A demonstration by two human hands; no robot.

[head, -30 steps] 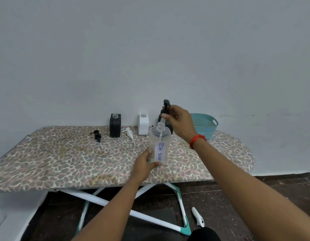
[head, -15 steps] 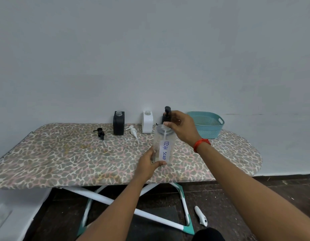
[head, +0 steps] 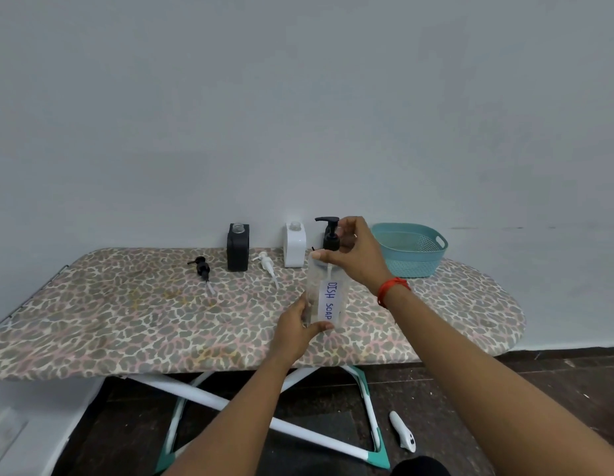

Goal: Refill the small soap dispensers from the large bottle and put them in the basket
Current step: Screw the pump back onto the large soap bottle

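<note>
A clear bottle [head: 328, 297] labelled "DISH SOAP" stands on the ironing board [head: 127, 321]. My left hand [head: 298, 326] grips its lower part. My right hand [head: 353, 252] is closed around the bottle's top, where a black pump head [head: 329, 230] sits at the neck. At the back stand a small black dispenser [head: 238, 247] and a small white dispenser [head: 295, 244], both with open necks. A black pump [head: 201, 266] and a white pump [head: 267, 266] lie loose on the board beside them. A teal basket [head: 410, 252] sits at the back right, with nothing visible inside.
The board has a leopard-print cover and stands against a plain wall. Its white and teal legs [head: 281, 424] cross underneath. A white handheld object [head: 403, 436] lies on the dark floor at the right.
The pump, lifted with its tube above the bottle a second ago, has come down into the neck under my right hand. The left hand keeps its grip on the bottle.
</note>
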